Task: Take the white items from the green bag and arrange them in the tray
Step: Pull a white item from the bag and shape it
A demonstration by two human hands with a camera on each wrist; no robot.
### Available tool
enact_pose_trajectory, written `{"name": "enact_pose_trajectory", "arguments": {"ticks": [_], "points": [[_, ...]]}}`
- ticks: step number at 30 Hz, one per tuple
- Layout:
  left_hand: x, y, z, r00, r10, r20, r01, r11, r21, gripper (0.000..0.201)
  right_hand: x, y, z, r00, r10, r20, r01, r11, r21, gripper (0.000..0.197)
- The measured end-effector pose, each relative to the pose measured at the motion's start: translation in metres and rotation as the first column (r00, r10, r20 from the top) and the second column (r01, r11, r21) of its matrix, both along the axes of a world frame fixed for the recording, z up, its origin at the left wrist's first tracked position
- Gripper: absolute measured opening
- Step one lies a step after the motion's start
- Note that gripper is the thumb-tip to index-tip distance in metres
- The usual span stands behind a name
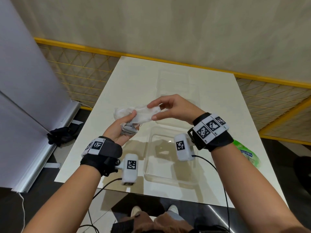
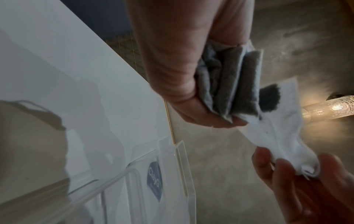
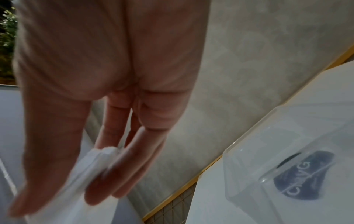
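Note:
Both hands are raised over the white table (image 1: pixel 117 91). My left hand (image 1: pixel 129 121) grips a bunch of white socks with grey soles (image 2: pixel 229 84). One white sock (image 1: pixel 146 113) stretches from that bunch to my right hand (image 1: pixel 152 111), which pinches its free end between thumb and fingers; the same sock (image 3: pixel 84 178) shows blurred in the right wrist view. A clear plastic tray (image 1: pixel 170 179) stands on the table below my wrists, with nothing visible inside. The green bag (image 1: pixel 247 153) lies at the table's right edge, partly hidden by my right forearm.
A second clear plastic piece (image 1: pixel 176 81) lies farther back on the table. A yellow mesh fence (image 1: pixel 80 64) runs behind the table and a grey panel (image 1: pixel 25 81) stands at the left. A black cloth (image 1: pixel 58 135) lies on the floor. Cables (image 1: pixel 218 174) hang off the table's front edge.

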State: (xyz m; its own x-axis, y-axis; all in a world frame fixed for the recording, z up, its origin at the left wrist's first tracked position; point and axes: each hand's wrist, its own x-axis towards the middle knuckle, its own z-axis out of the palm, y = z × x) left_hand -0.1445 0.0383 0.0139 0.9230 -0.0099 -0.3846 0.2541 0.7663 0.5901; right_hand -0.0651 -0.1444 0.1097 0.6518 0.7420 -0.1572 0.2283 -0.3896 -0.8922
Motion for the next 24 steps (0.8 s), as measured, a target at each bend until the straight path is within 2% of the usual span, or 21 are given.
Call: {"name": "enact_pose_trajectory", "arguments": {"ticks": [2, 5, 7, 8, 10, 12, 15, 18, 21, 24], "points": [[-0.001, -0.002, 0.001, 0.999, 0.018, -0.026, -0.019, 0.999, -0.039, 0.02, 0.001, 0.001, 0.0, 0.996, 0.029, 0.081, -0.028, 1.0, -0.014, 0.033], [-0.001, -0.005, 0.001, 0.992, 0.064, -0.105, -0.065, 0.998, -0.006, 0.02, 0.001, 0.002, -0.002, 0.975, 0.024, 0.222, -0.022, 1.0, -0.011, 0.032], [0.001, -0.004, -0.004, 0.988, 0.061, -0.14, -0.062, 0.998, -0.003, 0.012, 0.0, 0.002, -0.004, 0.957, 0.007, 0.289, -0.007, 1.0, -0.002, 0.029], [0.002, -0.002, -0.008, 0.99, 0.04, -0.136, -0.042, 0.999, -0.016, 0.013, 0.0, 0.001, -0.005, 0.95, -0.004, 0.313, 0.001, 1.0, 0.012, 0.028], [0.005, 0.002, -0.016, 0.991, -0.011, -0.13, 0.005, 0.999, -0.045, 0.034, 0.0, 0.0, -0.006, 0.936, -0.012, 0.353, -0.001, 0.999, 0.037, 0.026], [0.006, 0.004, -0.02, 0.991, -0.069, -0.111, 0.059, 0.994, -0.093, 0.046, -0.001, -0.002, -0.006, 0.919, 0.024, 0.394, -0.038, 0.999, 0.027, 0.028], [0.005, 0.003, -0.019, 0.981, -0.178, -0.078, 0.164, 0.974, -0.158, 0.05, -0.003, -0.003, -0.008, 0.872, 0.107, 0.478, -0.103, 0.994, -0.036, 0.03], [0.0, -0.003, -0.014, 0.98, -0.186, -0.072, 0.166, 0.961, -0.221, 0.054, -0.005, -0.003, -0.012, 0.798, 0.155, 0.582, -0.131, 0.988, -0.083, 0.027], [-0.003, -0.004, -0.018, 0.984, -0.126, -0.123, 0.098, 0.972, -0.214, 0.059, -0.006, -0.003, -0.013, 0.819, 0.149, 0.555, -0.117, 0.989, -0.093, 0.023], [-0.005, -0.007, -0.02, 0.975, -0.128, -0.18, 0.092, 0.976, -0.195, 0.049, -0.007, -0.005, -0.013, 0.855, 0.154, 0.496, -0.105, 0.987, -0.126, 0.022]]}}
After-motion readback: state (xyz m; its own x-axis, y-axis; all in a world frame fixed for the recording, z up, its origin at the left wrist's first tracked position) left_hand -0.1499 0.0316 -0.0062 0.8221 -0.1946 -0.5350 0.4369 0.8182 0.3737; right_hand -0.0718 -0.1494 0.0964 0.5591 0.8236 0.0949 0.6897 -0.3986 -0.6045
